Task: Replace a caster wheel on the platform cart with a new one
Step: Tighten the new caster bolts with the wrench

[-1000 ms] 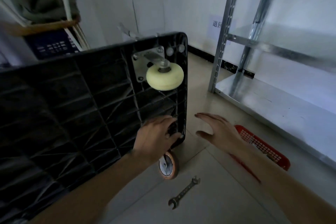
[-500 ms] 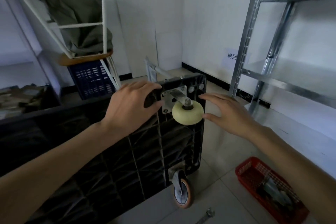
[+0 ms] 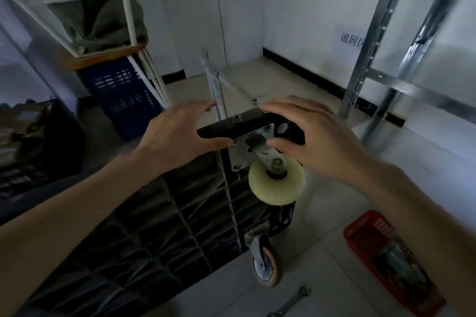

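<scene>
Cart: the platform cart [image 3: 144, 226] is stood on its side, its ribbed black underside turned toward the camera, with one long edge on the floor.
Upper caster: a cream caster wheel [image 3: 277, 183] is seen on a metal mounting plate [image 3: 240, 154] at the top corner of the underside; bolt heads are visible at the plate corners.
Lower caster: an orange-rimmed caster [image 3: 266, 264] is seen at the lower corner, touching the floor.
Left hand: the left hand [image 3: 177, 136] is spread, fingers straight, the thumb lying against the cart's top edge; nothing is gripped.
Right hand: the right hand [image 3: 316, 139] is held open over the top corner, its thumb just above the caster fork; whether the fingers touch the cart cannot be told.
Tools: a wrench [image 3: 289, 302] is left on the floor near the lower caster, and a red basket [image 3: 360, 234] of parts is set to the right, well apart from the cart.
Step in hand: the cart is judged to be steadied or the upper caster checked; which wheel is the new one cannot be told.
Next move: a firm hold on the top corner is called for, so that the cart is kept from tipping.
</scene>
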